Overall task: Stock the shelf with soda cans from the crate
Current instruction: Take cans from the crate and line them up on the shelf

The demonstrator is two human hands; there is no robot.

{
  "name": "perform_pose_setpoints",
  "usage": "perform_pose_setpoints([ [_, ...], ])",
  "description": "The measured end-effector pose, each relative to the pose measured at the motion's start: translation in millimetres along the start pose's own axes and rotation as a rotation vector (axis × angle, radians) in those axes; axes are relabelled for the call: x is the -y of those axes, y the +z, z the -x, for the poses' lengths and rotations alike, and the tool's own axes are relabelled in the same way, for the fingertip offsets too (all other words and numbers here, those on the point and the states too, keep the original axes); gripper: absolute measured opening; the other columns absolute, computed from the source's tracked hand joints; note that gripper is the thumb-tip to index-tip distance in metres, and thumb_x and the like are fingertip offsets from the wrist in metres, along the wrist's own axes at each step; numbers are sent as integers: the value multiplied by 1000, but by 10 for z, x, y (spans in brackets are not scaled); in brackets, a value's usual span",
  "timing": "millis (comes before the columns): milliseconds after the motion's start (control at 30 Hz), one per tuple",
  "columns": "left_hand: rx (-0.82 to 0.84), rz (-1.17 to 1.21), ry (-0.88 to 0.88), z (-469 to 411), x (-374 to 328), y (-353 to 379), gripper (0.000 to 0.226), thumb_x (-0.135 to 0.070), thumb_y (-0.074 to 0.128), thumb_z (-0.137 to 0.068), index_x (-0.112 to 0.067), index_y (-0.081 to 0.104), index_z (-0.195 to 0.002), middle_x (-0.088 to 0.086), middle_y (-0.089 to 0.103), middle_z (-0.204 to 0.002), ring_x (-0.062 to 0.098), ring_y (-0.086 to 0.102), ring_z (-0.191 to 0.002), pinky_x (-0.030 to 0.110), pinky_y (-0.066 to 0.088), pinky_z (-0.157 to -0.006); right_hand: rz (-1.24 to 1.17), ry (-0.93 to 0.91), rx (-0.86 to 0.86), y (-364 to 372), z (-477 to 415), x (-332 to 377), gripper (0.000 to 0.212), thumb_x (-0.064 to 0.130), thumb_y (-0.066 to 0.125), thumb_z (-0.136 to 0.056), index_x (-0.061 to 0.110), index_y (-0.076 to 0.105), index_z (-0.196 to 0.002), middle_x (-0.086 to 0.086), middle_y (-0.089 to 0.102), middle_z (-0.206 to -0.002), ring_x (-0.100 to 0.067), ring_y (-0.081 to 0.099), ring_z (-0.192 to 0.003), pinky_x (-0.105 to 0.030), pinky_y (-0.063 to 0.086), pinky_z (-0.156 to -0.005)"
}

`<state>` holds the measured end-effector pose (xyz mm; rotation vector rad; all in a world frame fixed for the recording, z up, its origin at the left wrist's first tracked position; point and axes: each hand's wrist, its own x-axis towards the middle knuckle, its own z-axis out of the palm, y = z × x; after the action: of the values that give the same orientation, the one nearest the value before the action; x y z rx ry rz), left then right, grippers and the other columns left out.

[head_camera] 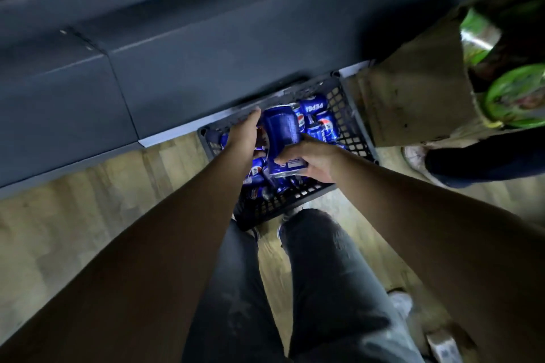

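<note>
One dark shelf (73, 91) runs along the left, its base meeting the wooden floor (88, 200). Next comes the left hand (244, 135), fingers stretched fairly straight along the side of a blue soda can (281, 132) — steadying it rather than wrapping it. The can sits tilted over the black crate (351, 127), its far end pointing toward the shelf, and appears to ride above the heap. The right hand (315, 162) grips its near end, thumb across the label, so the two hands are close together with the can between them. More loose cans (321, 127) lie jumbled in the crate beneath. Further right stands an open cardboard box (413, 103). To do this pick well, I would let the right hand take a firm wrap round the body before the left lets go — then turn the can upright on the way to the shelf.
</note>
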<state>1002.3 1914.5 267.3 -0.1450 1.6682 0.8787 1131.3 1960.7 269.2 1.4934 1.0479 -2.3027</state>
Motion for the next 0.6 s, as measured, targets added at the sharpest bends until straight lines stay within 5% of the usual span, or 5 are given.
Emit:
perform_pose_setpoints([
  [100,28,49,72,250,-230,-74,28,-43,55,-90,-16,59,-83,3,60,-73,20,57,-65,27,45,-59,99,-81,28,39,249,315,33,-3,69,-67,14,63,-94,-4,69,-86,-27,63,-94,-44,45,-96],
  [200,91,98,126,532,-490,-145,24,-38,57,-90,-15,61,-88,3,61,-75,18,57,-62,26,45,-58,77,-174,39,138,474,578,28,-13,60,-72,11,62,-85,-3,67,-72,-21,61,-74,-39,49,-84],
  [300,169,113,164,816,-720,-203,24,-38,54,-91,-16,58,-84,3,60,-77,17,56,-63,28,46,-61,59,-246,58,262,707,793,38,-6,69,-52,6,64,-87,-5,67,-71,-22,63,-69,-35,52,-74],
  [600,164,96,322,1600,-1355,-397,18,-32,53,-92,-15,58,-86,4,61,-85,18,55,-73,32,43,-73,229,-344,35,544,1423,1484,48,-1,65,-45,8,63,-91,-14,66,-88,-32,62,-87,-45,48,-89],
])
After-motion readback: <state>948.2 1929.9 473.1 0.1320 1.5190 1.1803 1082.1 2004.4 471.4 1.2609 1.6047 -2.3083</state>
